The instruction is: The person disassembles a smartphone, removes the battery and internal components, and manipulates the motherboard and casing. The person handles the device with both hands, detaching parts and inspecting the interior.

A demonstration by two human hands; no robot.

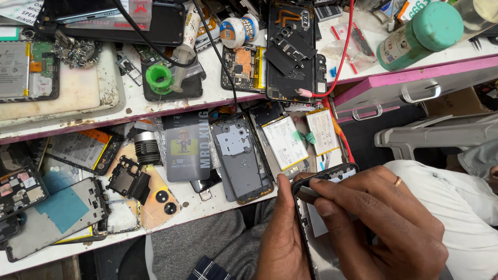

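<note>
My left hand [282, 233] grips the left edge of an opened phone body [316, 223] with a black frame, held above my lap near the bottom of the view. My right hand [384, 218], with a ring on one finger, lies over the phone's top right. Its thumb and forefinger pinch a small dark flat tool [307, 194] against the phone's upper left corner. Most of the phone's inside is hidden under my right hand.
A cluttered white workbench [218, 93] holds several opened phones, a grey phone midframe [241, 158], two white batteries [285, 141], a green tape ring [158, 78], a green-capped bottle [420, 33] and a red wire [340, 67]. A pink-edged drawer [410, 85] stands open at right.
</note>
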